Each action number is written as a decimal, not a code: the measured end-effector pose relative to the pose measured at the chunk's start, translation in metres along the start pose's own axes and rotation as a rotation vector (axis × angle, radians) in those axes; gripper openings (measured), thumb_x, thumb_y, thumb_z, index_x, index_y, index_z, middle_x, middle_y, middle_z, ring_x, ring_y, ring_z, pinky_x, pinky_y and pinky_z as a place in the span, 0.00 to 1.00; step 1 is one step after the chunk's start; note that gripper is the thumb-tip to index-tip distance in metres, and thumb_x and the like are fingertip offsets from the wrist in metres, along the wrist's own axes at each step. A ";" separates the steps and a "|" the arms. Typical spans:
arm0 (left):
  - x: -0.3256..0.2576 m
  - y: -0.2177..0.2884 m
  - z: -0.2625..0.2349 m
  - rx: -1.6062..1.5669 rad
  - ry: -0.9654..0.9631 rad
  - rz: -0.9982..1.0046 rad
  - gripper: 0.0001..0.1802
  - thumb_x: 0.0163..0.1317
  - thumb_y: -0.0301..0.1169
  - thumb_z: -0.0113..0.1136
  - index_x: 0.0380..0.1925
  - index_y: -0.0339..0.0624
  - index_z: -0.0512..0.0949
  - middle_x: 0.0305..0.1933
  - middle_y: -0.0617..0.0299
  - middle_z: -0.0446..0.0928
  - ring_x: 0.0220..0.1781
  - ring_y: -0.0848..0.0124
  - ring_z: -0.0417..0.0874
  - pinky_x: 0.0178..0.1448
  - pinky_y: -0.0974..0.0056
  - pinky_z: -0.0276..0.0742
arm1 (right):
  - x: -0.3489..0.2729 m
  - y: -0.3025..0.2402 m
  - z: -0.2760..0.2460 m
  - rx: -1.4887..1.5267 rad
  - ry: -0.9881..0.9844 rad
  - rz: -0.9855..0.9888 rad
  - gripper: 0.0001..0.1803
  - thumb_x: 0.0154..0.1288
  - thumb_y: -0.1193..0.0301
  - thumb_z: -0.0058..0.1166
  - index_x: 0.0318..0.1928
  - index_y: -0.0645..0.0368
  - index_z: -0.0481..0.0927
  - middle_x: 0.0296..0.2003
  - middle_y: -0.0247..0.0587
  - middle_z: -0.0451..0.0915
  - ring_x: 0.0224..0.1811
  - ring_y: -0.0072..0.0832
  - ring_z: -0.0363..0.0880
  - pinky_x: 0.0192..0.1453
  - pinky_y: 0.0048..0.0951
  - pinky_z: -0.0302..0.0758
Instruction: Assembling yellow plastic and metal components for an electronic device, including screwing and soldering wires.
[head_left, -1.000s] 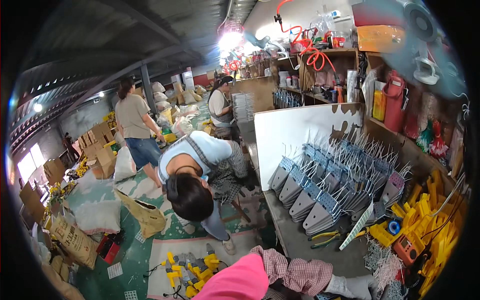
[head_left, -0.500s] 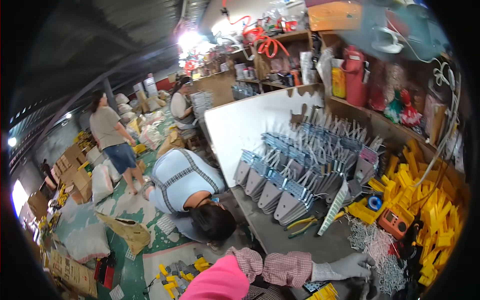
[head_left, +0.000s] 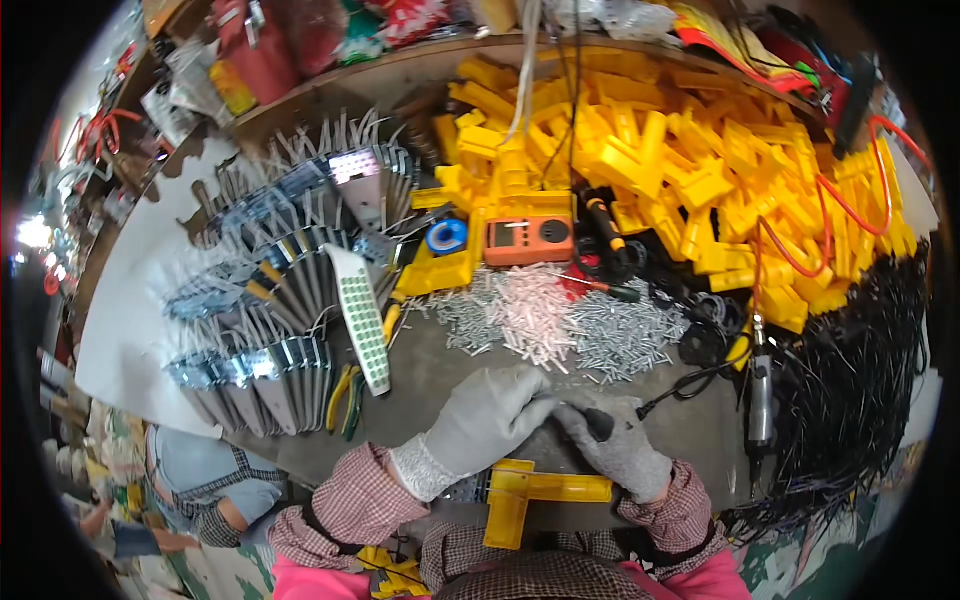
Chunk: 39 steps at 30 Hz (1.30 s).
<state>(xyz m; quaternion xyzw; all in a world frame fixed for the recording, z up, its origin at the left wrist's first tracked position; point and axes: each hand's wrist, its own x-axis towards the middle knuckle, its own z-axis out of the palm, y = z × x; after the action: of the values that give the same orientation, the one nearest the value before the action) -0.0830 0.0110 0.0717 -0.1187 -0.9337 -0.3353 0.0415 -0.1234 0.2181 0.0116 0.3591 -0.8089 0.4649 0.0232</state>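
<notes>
Workbench (head_left: 430, 375); hands hide yellow bracket (head_left: 535, 490).

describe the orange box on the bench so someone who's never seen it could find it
Start at the big heap of yellow plastic parts along the back of the workbench. At its front edge, beside a blue tape roll, lies the orange box: the only orange, flat, rectangular device there, with a round dial.

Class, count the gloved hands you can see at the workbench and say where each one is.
2. The left hand and the right hand meet just above the yellow bracket at the bench's near edge. Others may be hidden.
</notes>
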 end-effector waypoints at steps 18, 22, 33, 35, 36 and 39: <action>-0.047 0.015 -0.109 -0.015 -0.962 -0.415 0.21 0.69 0.51 0.58 0.49 0.48 0.84 0.37 0.57 0.85 0.37 0.65 0.86 0.46 0.62 0.81 | 0.018 0.010 -0.020 0.285 0.157 0.114 0.11 0.76 0.69 0.51 0.49 0.62 0.82 0.31 0.44 0.82 0.30 0.29 0.82 0.36 0.28 0.76; 0.032 0.046 -0.036 -0.189 -0.277 -0.322 0.17 0.63 0.39 0.67 0.41 0.36 0.79 0.35 0.62 0.80 0.36 0.75 0.80 0.41 0.68 0.76 | 0.008 0.006 -0.030 0.107 0.001 0.091 0.10 0.74 0.72 0.52 0.49 0.62 0.83 0.33 0.45 0.82 0.31 0.31 0.82 0.36 0.30 0.76; 0.004 0.057 -0.013 -0.915 -0.163 -0.449 0.04 0.65 0.25 0.63 0.33 0.35 0.80 0.31 0.68 0.79 0.34 0.81 0.75 0.40 0.73 0.71 | 0.007 0.015 -0.036 -0.036 0.050 -0.397 0.13 0.59 0.77 0.62 0.45 0.55 0.84 0.38 0.40 0.86 0.39 0.37 0.87 0.44 0.35 0.84; -0.002 0.078 -0.039 -0.892 -0.171 -0.501 0.05 0.66 0.27 0.63 0.33 0.35 0.80 0.31 0.67 0.79 0.34 0.80 0.76 0.41 0.72 0.72 | 0.008 0.030 -0.044 0.152 -0.012 -0.332 0.13 0.60 0.75 0.62 0.46 0.56 0.85 0.38 0.41 0.87 0.41 0.36 0.88 0.44 0.33 0.84; -0.004 0.096 -0.064 -0.571 -0.470 -0.633 0.05 0.66 0.28 0.61 0.37 0.39 0.81 0.32 0.65 0.81 0.33 0.75 0.78 0.41 0.69 0.74 | 0.016 0.042 -0.060 0.137 0.128 -0.173 0.10 0.64 0.73 0.60 0.46 0.59 0.84 0.36 0.43 0.86 0.37 0.36 0.86 0.40 0.34 0.81; -0.021 0.075 -0.112 -0.211 -0.907 -0.500 0.12 0.67 0.40 0.59 0.35 0.46 0.85 0.28 0.62 0.81 0.30 0.70 0.80 0.37 0.66 0.75 | 0.016 0.030 -0.059 0.189 0.388 -0.051 0.11 0.74 0.68 0.53 0.44 0.63 0.84 0.33 0.41 0.84 0.29 0.27 0.82 0.31 0.28 0.76</action>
<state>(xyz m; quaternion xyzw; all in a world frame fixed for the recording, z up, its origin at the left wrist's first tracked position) -0.0438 -0.0080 0.2010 -0.0291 -0.8187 -0.3422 -0.4601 -0.1705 0.2638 0.0286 0.2838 -0.7329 0.5982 0.1564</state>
